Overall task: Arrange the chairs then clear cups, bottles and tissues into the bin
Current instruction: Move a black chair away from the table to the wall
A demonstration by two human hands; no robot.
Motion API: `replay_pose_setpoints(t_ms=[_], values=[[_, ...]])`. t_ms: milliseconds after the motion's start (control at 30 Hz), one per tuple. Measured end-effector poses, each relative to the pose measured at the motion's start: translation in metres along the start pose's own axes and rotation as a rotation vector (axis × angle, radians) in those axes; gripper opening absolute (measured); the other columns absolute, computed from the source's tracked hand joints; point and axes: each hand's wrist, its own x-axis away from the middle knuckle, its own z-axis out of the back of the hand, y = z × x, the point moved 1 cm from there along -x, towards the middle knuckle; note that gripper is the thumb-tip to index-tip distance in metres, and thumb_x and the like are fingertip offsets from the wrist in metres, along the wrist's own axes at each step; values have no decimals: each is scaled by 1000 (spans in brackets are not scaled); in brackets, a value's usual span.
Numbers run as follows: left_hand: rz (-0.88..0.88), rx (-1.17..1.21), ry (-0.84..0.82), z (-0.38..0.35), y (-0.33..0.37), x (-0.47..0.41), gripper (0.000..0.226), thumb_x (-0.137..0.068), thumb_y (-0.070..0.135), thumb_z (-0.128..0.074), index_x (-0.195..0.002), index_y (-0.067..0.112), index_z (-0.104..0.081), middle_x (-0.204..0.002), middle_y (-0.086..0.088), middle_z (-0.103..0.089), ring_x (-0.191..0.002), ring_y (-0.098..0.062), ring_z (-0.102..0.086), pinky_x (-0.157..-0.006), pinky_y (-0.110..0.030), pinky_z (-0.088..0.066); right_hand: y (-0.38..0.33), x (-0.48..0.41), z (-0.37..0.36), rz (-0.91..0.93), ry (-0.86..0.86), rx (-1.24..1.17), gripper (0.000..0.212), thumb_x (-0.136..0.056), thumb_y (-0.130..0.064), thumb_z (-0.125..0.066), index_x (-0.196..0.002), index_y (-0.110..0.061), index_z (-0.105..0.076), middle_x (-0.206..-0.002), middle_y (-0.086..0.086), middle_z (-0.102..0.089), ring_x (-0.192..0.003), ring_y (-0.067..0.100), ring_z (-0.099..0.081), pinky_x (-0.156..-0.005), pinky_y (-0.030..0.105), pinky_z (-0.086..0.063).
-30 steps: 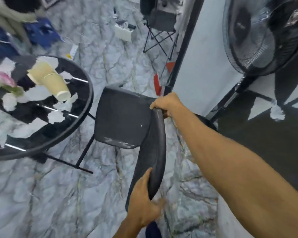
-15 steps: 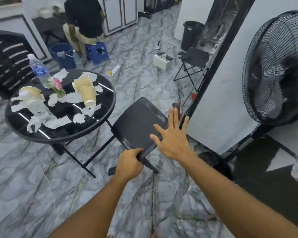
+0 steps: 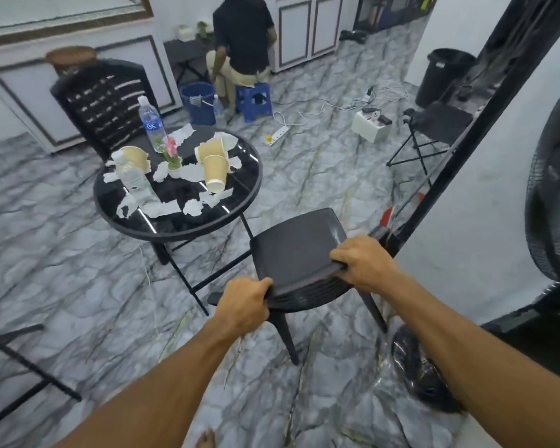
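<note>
A black plastic chair (image 3: 296, 245) stands upright just right of the round black glass table (image 3: 240, 208). My left hand (image 3: 244, 303) grips the left end of its backrest top and my right hand (image 3: 362, 263) grips the right end. On the table lie paper cups (image 3: 214, 171), torn white tissues (image 3: 191, 173), a lying clear bottle (image 3: 136, 184), an upright water bottle (image 3: 151, 122) and a small flower pot (image 3: 172, 155). A second black chair (image 3: 104, 101) stands behind the table. The black bin (image 3: 443, 77) is at the far right.
A person sits on a blue stool (image 3: 254, 98) by a blue bucket (image 3: 198, 103) at the back. A folding stool (image 3: 434, 127), a white box (image 3: 370, 126) and cables lie on the marble floor. A large fan (image 3: 553, 195) and its base (image 3: 424, 367) stand at my right.
The chair went from tipped on its side to upright. My right hand, open above the seat half a second ago, now grips the backrest. The view has lifted to show the room.
</note>
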Motion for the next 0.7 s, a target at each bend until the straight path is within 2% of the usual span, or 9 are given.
replay_pose_setpoints(t_ms=[67,167,267,367,533,633,700], values=[[-84,-43,1,2,22,-4,11,-66,16,-50,-77,15,-51,-63,-8,-60,-57,-35,-54,-50,-35,-36,15,32,-10,-58,-3,-54,25,-74,-31,-52,-56,-14,-52,-52,1,-52,-50,27,-53,-46,29,-42],[-160,-125,-24,-4,50,-3,14,-75,21,-55,-81,22,-42,-69,-4,-60,-60,-33,-53,-56,-33,-29,35,76,-20,-172,-59,-192,20,-74,-33,-51,-64,-17,-58,-60,0,-58,-58,28,-58,-50,38,-49],[-171,-113,3,-9,50,16,30,-66,21,-63,-75,24,-34,-57,0,-55,-47,-30,-49,-47,-29,-30,24,85,-29,-132,-171,-202,18,-80,-32,-54,-68,-18,-58,-62,-3,-59,-60,24,-58,-54,40,-50],[-109,-71,15,-10,39,40,40,-53,16,-62,-72,26,-29,-48,3,-50,-38,-28,-45,-40,-27,-29,8,69,-33,-54,-219,-165,10,-72,-23,-61,-66,-15,-57,-59,0,-59,-55,25,-57,-51,35,-48],[-36,-82,-38,-22,47,63,33,-49,16,-66,-70,23,-41,-46,1,-45,-35,-27,-39,-41,-27,-20,6,58,-41,-3,-274,-216,5,-69,-17,-58,-69,-15,-62,-60,-2,-59,-58,19,-55,-58,35,-46],[-18,-81,-25,-28,49,69,30,-54,16,-64,-72,22,-41,-48,2,-45,-35,-28,-38,-42,-26,-21,6,57,-48,28,-280,-249,22,-69,-23,-46,-70,-13,-65,-61,0,-61,-60,20,-57,-61,36,-47],[11,-118,-22,-24,52,66,22,-62,16,-62,-75,20,-46,-53,-1,-50,-41,-31,-41,-45,-30,-23,10,54,-51,41,-257,-246,26,-70,-25,-45,-71,-13,-68,-61,0,-62,-61,21,-58,-61,35,-48]])
